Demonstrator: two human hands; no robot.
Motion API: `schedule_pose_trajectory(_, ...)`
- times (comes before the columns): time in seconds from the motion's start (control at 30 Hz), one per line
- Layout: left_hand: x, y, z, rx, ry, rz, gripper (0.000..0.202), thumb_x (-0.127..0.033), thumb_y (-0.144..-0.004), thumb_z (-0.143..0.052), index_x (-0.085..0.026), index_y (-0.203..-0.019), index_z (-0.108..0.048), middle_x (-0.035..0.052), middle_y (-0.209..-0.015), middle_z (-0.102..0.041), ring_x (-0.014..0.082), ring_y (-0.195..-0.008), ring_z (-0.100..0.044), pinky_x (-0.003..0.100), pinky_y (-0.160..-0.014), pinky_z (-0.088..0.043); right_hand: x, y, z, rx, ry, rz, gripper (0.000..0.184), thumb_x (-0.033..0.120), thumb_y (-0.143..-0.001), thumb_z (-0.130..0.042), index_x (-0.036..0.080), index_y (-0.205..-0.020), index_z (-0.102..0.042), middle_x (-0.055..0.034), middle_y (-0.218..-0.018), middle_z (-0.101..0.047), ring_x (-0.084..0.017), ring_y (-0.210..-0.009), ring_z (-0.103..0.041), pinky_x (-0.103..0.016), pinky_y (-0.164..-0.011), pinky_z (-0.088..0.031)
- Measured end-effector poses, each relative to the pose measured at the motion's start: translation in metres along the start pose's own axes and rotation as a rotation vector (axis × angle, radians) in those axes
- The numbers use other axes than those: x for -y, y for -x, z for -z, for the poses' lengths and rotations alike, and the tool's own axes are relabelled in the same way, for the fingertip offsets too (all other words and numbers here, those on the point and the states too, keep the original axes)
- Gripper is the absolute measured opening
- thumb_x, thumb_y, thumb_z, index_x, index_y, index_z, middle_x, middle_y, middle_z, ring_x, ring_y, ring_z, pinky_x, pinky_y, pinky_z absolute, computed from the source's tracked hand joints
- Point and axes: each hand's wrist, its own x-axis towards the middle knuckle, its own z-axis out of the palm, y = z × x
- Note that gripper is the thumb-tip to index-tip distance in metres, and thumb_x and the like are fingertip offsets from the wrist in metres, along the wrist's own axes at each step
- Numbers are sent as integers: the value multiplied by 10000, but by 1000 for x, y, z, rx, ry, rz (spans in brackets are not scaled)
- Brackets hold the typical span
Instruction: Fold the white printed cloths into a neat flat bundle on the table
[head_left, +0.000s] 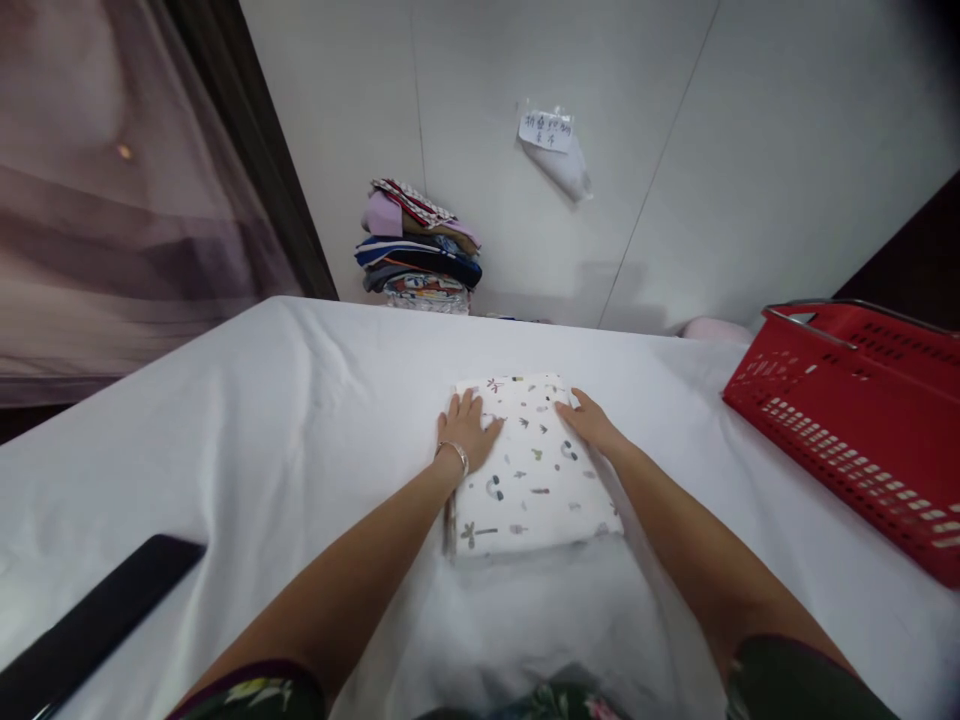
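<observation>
A folded white cloth [536, 480] printed with small rainbows and palm trees lies on the white-covered table [322, 430] in front of me. My left hand [466, 432], with a bracelet at the wrist, rests flat on the cloth's upper left part, fingers spread. At its upper right edge, my right hand [592, 420] touches the cloth with the thumb on top and the fingers stretched along the side. Neither hand grips the cloth. The underside of the folded cloth is hidden.
A red plastic basket [847, 400] with a metal handle stands at the right. Behind the table's far edge rises a stack of folded clothes [420, 250]. At the lower left lies a black flat object [105, 610]. A labelled plastic bag [555, 150] hangs on the wall.
</observation>
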Motion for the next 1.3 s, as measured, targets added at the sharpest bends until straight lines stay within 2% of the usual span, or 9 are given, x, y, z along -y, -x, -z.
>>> schedule_pose_trajectory(0.2,-1,0,-1,3,0,-10,752,-645,-805,-167,-192,-1399,-246,15,-1503,-55,285,-1362,-9,487,-1068,-147,-22,94,18,98,-80,-63,775,558,-720,-558,250,-1381,-298,-98,-1115,-605,-226,-909,-616,-354,-815,-465)
schedule_pose_trajectory(0.37,-4,-8,14,103,20,-7,768,-654,-794,-199,-181,-1396,-250,33,-1502,-57,302,-1359,-18,518,-1050,-168,-25,133,23,76,-102,-100,733,509,-758,-541,198,-1379,-306,-90,-988,-647,-215,-850,-626,-332,-790,-478)
schedule_pose_trajectory(0.43,-7,-4,23,150,25,12,785,-673,-788,-183,-177,-1391,-262,63,-1499,-75,306,-1358,-28,532,-1040,-171,-26,137,22,79,-120,-94,725,502,-765,-539,198,-1379,-302,-89,-960,-646,-202,-784,-627,-321,-722,-498)
schedule_pose_trajectory(0.53,-11,16,26,88,-24,-52,842,-714,-771,-144,-157,-1392,-256,81,-1498,-65,293,-1361,1,525,-1059,-100,-31,139,19,101,-153,-74,741,509,-765,-539,224,-1391,-264,-89,-938,-639,-164,-618,-596,-290,-533,-498)
schedule_pose_trajectory(0.63,-11,46,11,65,-64,-146,843,-712,-777,-156,-147,-1394,-250,75,-1497,-80,277,-1363,-11,480,-1076,-103,-37,138,19,107,-178,-39,736,499,-763,-556,231,-1386,-270,-85,-946,-631,-130,-553,-557,-242,-438,-459)
schedule_pose_trajectory(0.73,-8,65,-7,7,-63,-164,777,-668,-812,-147,-168,-1399,-243,52,-1497,-91,261,-1365,-18,479,-1079,-100,-41,136,23,89,-131,2,735,468,-755,-586,225,-1381,-286,-72,-949,-626,-121,-586,-558,-224,-469,-465)
schedule_pose_trajectory(0.97,-3,65,-13,-42,30,-170,718,-645,-827,-199,-198,-1383,-280,37,-1493,-126,251,-1365,-48,484,-1072,-130,-44,135,26,148,39,23,708,504,-776,-533,255,-1387,-275,-83,-946,-603,-99,-452,-505,-238,-378,-419)
schedule_pose_trajectory(1.13,-6,67,-9,-52,165,-158,635,-581,-843,-295,-195,-1345,-349,46,-1482,-179,230,-1364,-73,472,-1076,-137,-42,137,27,96,311,96,687,526,-807,-470,221,-1390,-271,-108,-951,-617,-176,-608,-593,-303,-522,-482)
schedule_pose_trajectory(1.3,-2,81,6,-65,329,-145,582,-499,-829,-408,-150,-1293,-422,79,-1464,-235,209,-1352,-146,338,-1081,-200,-28,152,28,-202,563,450,541,462,-862,-395,195,-1333,-377,-124,-1179,-550,-271,-1077,-514,-408,-846,-445)
